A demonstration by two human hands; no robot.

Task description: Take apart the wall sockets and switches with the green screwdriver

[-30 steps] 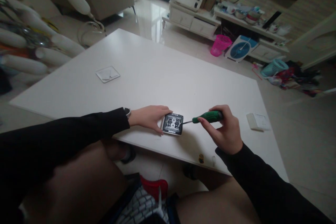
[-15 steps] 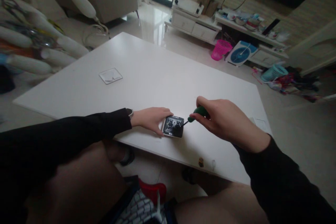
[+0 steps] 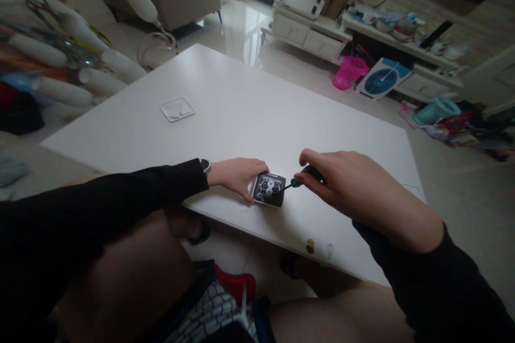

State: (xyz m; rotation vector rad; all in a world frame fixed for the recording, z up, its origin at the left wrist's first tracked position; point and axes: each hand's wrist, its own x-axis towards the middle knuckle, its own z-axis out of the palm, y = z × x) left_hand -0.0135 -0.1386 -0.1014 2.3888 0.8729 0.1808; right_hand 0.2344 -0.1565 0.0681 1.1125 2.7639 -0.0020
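A small square black unit with a pale edge, which looks like a wall switch with its cover off (image 3: 269, 189), lies on the white table (image 3: 241, 112). My left hand (image 3: 240, 176) grips its left side, thumb at the near corner and fingers at the far one. In my right hand (image 3: 341, 179) is a screwdriver (image 3: 298, 180) with a green handle, the fingers closed round it. Its dark shaft slants down leftward, and the tip meets the right part of the switch's black face. Exactly what the tip touches is too small to tell.
A thin square frame (image 3: 177, 110) lies farther left on the table. Near the front edge are a small brownish piece (image 3: 309, 246) and a small clear piece (image 3: 330, 250). Another flat pale item (image 3: 411, 188) is partly hidden behind my right wrist.
The view has shifted slightly, so the table sits a little farther right. Both hands keep their hold; the screwdriver handle is now more covered by my right hand.
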